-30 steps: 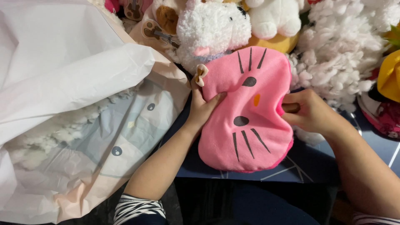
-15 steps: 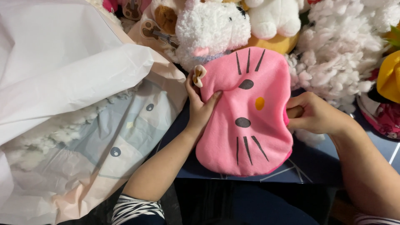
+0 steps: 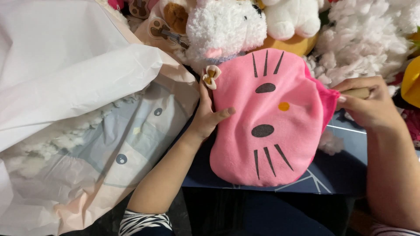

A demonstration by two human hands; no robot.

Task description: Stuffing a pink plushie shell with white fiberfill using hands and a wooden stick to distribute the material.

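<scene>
While your left hand point(image 3: 205, 120) steadies the pink cat-face cushion cover point(image 3: 267, 122) by its edge, thumb laid on the front just below the small bow point(image 3: 210, 76), keep that grip flat and firm so the fabric does not twist. The cover lies face up on the dark counter point(image 3: 341, 170), between the plastic bag of white stuffing point(image 3: 87, 144) and the heap of loose white stuffing point(image 3: 363, 39). Your right hand point(image 3: 369, 105) is clenched on a wooden stick point(image 3: 358, 92) at the cover's right edge. Hold the stick level with the seam, and work in short, gentle strokes to avoid straining the stitching.
</scene>
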